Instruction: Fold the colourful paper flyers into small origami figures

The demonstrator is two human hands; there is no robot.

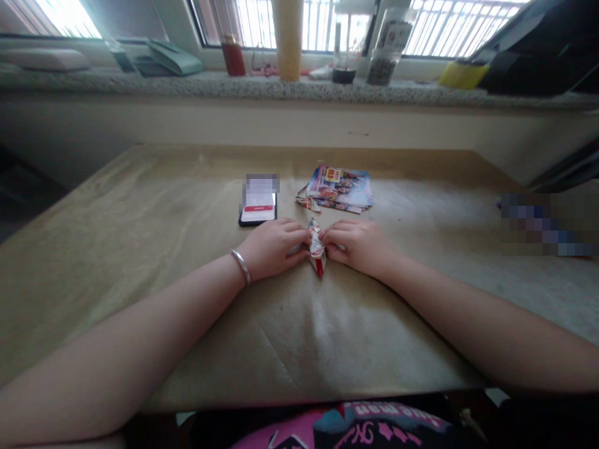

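A small folded paper piece (317,248), white and red with pointed ends, lies upright-lengthwise on the table between my hands. My left hand (277,246) pinches its left side, a silver bangle (241,267) around the wrist. From the other side, my right hand (358,244) presses its fingertips against the paper's right edge. Just beyond sits another folded paper piece (309,203), touching a stack of colourful printed sheets (344,186). A phone (258,202) with a lit screen rests past my left hand.
The table (154,218) wears a tan cover. At the right lies a blurred-out flat item (543,224). Behind the table runs a stone windowsill (262,87) with a red jar (233,57), a tall yellowish cylinder (287,40), clear containers (384,53) and a yellow object (463,73).
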